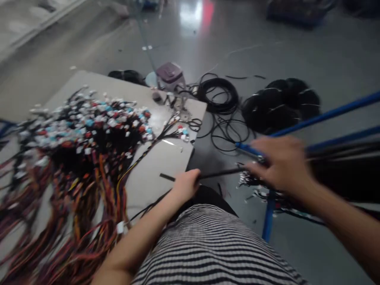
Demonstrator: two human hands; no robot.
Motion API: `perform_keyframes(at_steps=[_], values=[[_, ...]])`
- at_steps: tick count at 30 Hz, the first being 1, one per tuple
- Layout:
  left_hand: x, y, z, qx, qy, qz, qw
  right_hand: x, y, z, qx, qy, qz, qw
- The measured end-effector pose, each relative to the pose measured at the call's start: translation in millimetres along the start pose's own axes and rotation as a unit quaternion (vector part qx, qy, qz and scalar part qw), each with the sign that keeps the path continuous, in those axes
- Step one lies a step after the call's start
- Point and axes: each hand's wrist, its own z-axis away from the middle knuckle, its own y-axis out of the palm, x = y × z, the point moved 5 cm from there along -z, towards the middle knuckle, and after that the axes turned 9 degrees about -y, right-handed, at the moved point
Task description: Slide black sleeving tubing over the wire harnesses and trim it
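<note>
From the head camera, the left hand [185,183] is sitting at the near right edge of the board [154,174], fingers curled around one end of a thin black cable [219,173]. The cable is running almost level from that hand out to the right, its long axis lying left to right, and the right hand [282,164] is lying over its far end; motion blur is hiding whether those fingers are clenched on it or only resting, so I cannot tell. The right hand is also hovering just over the blue rack [326,116], where 2 blue bars are slanting up to the right and a cluster of small white connectors [252,186] is hanging just below. On the board, 1 large pile of wire harnesses [83,158] is spreading to the left, too tangled to count. On the floor beyond, about 3 groups of black cable coils [279,105] are lying near a small purple-topped device [170,75].
</note>
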Motion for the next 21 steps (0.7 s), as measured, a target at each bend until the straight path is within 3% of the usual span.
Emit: perform_keyframes(at_steps=[2,3,5,7,8,10,12,14,16,18,21], values=[[0.5,28.2,3.7,0.008,0.027,0.008,1.0,44.9,66.5,9.9,0.172,-0.069,-0.053,0.981],[11.4,37.8,11.3,0.008,0.031,0.003,0.999,56.6,97.5,21.9,0.267,-0.077,-0.066,0.958],[53.8,48.1,40.6,-0.009,-0.023,-0.016,1.0,53.0,142.8,46.5,0.397,-0.045,-0.057,0.915],[113.9,50.2,89.3,-0.054,-0.161,-0.042,0.985,27.4,164.6,55.6,0.43,-0.021,-0.027,0.902],[145.0,50.0,119.2,-0.084,-0.245,-0.058,0.964,12.9,170.0,54.2,0.432,-0.017,-0.013,0.902],[198.2,51.7,180.3,-0.137,-0.396,-0.092,0.903,-8.8,177.5,45.2,0.445,-0.012,0.01,0.895],[233.1,60.0,227.8,-0.165,-0.498,-0.108,0.844,-7.8,188.1,31.9,0.468,-0.02,0.007,0.884],[250.7,75.1,253.3,-0.149,-0.559,-0.086,0.811,25.3,207.5,18.9,0.493,-0.061,-0.058,0.866],[255.3,91.6,260.1,-0.099,-0.591,-0.033,0.8,85.3,233.4,9.7,0.514,-0.114,-0.141,0.838],[251.1,100.2,256.8,-0.07,-0.592,0.025,0.802,155.4,261.6,5.9,0.529,-0.148,-0.165,0.819],[237.7,96.0,247.8,-0.095,-0.529,0.13,0.833,250.5,296.5,9.0,0.523,-0.179,-0.137,0.822]])
